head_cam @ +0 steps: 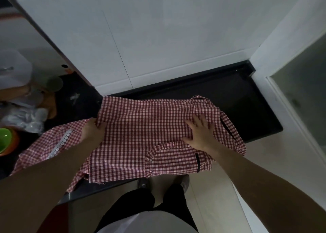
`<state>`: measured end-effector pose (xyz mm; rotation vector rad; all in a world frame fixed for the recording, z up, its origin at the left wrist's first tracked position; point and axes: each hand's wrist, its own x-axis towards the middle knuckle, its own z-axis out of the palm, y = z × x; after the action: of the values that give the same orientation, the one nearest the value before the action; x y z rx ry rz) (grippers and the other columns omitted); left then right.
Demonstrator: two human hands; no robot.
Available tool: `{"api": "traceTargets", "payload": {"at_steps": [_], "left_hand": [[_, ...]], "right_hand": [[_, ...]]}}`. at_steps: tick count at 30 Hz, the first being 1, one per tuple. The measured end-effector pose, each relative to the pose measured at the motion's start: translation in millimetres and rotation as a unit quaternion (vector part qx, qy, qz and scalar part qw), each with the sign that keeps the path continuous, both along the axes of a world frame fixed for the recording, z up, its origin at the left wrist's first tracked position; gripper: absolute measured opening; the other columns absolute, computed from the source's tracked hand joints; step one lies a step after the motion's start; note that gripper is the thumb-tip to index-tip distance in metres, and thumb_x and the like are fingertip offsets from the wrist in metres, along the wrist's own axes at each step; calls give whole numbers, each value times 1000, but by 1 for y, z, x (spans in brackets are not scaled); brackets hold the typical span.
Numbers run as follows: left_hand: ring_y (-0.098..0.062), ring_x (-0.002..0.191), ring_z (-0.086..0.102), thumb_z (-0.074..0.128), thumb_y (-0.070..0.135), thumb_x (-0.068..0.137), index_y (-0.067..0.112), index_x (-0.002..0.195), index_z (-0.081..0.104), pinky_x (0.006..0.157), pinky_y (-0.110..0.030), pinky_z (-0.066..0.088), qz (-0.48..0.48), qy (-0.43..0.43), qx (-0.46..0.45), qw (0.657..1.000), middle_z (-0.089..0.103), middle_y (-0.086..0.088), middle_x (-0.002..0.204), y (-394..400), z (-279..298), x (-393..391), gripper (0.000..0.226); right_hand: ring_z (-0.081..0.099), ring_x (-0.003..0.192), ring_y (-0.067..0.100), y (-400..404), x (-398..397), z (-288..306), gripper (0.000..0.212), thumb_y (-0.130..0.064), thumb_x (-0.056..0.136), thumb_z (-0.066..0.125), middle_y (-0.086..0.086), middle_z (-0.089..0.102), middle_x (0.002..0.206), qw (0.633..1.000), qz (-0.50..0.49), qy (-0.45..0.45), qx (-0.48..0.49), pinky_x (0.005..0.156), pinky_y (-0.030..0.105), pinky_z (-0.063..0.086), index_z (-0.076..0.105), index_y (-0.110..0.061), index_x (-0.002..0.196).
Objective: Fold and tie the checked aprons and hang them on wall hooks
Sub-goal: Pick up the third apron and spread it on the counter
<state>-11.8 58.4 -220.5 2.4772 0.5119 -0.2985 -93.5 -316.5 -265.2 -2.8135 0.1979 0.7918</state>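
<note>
While the white tiled wall [141,38] fills the upper part of the view, a black stone countertop [247,109] runs along its foot and serves as the landmark for everything else. Spread over the middle of that countertop lies the red-and-white checked cloth apron [141,135], its near edge hanging over the counter's front lip and its right end bunched in folds toward the counter's right end; a strip of white lace trim [60,142] runs along the part lying on the counter's left side. On the apron's right portion the right hand [198,132] lies flat, fingers spread and straight, pressing the cloth down onto the counter and gripping nothing. At the apron's left portion the left hand [92,128] has its fingers curled around a fold of the checked cloth, pinching it. At the counter's far left edge sits a green round bowl [5,140], beside crumpled clear plastic [26,118].
</note>
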Motion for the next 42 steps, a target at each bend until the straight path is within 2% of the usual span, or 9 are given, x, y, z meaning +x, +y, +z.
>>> {"api": "traceTargets", "payload": {"at_steps": [6,10,14,17,21,25,30,35,42], "left_hand": [[-42,121,48,58,4,85,0,126,44,102,-51,38,70,2,132,989,52,-24,129,-5,2,7,44],[-30,122,44,58,-1,78,10,127,50,109,-45,37,-108,-67,83,988,45,-12,130,-51,6,18,51],[-23,134,36,63,13,87,25,139,45,115,-45,33,-271,16,63,960,35,-3,144,-116,7,19,56],[-28,146,21,58,26,92,32,150,28,117,-54,27,-351,73,38,933,15,-1,159,-153,-5,18,65],[-38,151,-4,45,48,98,44,154,-2,116,-65,18,-323,201,83,921,-9,-7,165,-178,-27,27,73],[-41,149,-15,54,51,95,45,152,-16,113,-71,13,-299,244,141,912,-21,-14,162,-186,-30,31,90],[-43,147,-21,58,52,93,47,151,-17,112,-73,14,-270,276,170,907,-29,-16,159,-200,-36,35,95],[-45,145,-26,61,51,92,46,151,-18,112,-74,11,-266,281,160,908,-35,-17,156,-200,-41,34,98],[-45,143,-30,60,53,92,47,149,-23,112,-73,8,-277,287,160,903,-41,-17,153,-197,-44,32,101]], "right_hand": [[-25,146,41,31,14,-5,99,-67,84,59,3,-30,161,998,12,59,-6,114,71,-4,-8,-46,154],[-28,145,41,35,21,-1,105,-66,82,64,2,-32,160,996,43,74,5,115,70,-6,-10,-45,153],[-27,147,37,39,26,3,100,-67,84,60,-1,-30,161,993,95,72,19,116,68,-6,-7,-44,154],[-15,152,25,40,32,15,83,-55,91,58,-6,-13,166,983,158,35,89,122,56,-3,10,-37,157],[27,147,15,11,42,26,53,-26,95,61,-5,25,161,972,63,-50,223,119,29,18,45,-27,146],[27,145,26,-41,46,23,69,-32,85,71,7,28,155,984,3,-162,79,120,48,23,38,-23,145],[57,108,19,-105,59,25,68,-39,81,76,3,53,130,987,-86,88,104,97,42,49,40,-23,136],[67,85,23,-134,52,31,9,-26,87,65,4,69,92,958,-25,236,163,82,36,54,63,-17,88],[73,88,30,-189,63,56,28,-20,101,52,17,75,99,860,-199,356,307,83,42,59,55,-1,121]]}}
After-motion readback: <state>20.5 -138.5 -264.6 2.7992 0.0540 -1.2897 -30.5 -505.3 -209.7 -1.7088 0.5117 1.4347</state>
